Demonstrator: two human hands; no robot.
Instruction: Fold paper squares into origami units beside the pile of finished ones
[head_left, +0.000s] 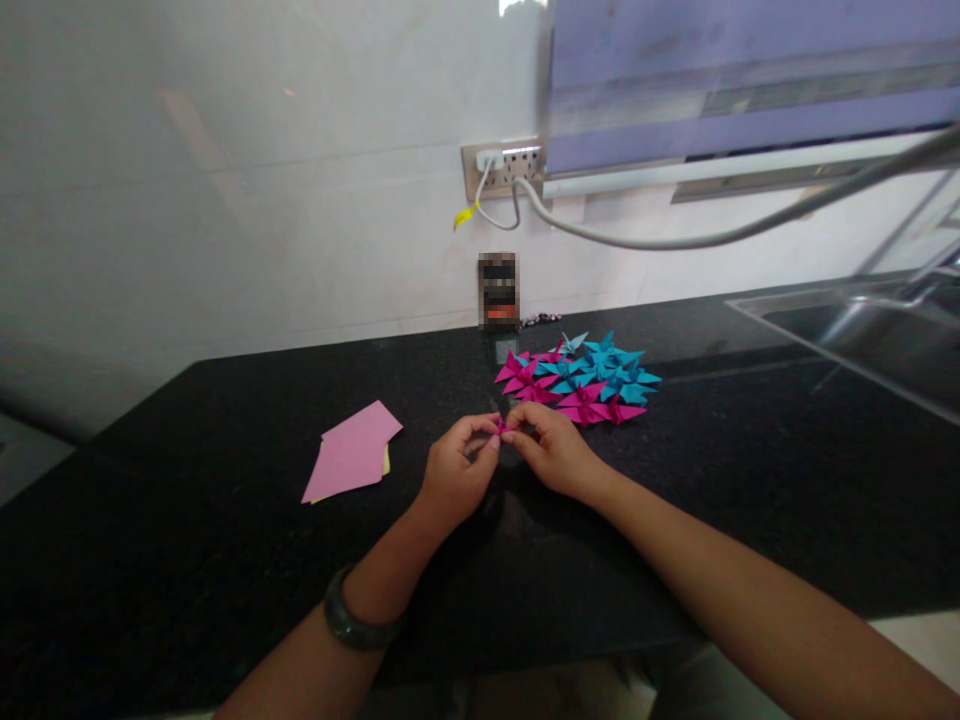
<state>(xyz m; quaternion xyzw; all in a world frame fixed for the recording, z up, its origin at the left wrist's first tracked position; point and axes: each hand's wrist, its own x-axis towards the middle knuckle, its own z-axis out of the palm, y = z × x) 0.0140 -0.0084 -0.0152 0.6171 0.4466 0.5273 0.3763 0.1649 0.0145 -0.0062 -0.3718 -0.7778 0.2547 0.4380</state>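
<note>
Paper (pixel 502 429), pink and folded, sits pinched by left hand (pixel 461 462) and right hand (pixel 559 450) fingertips, likely light and easily crushed (best gripped along folds).

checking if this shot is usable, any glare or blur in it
All in the head view: a blown-out white patch at the top edge, above the socket; pixelation over the upright object by the wall; faint reflections on the black countertop; the small magenta paper looks soft.
</note>
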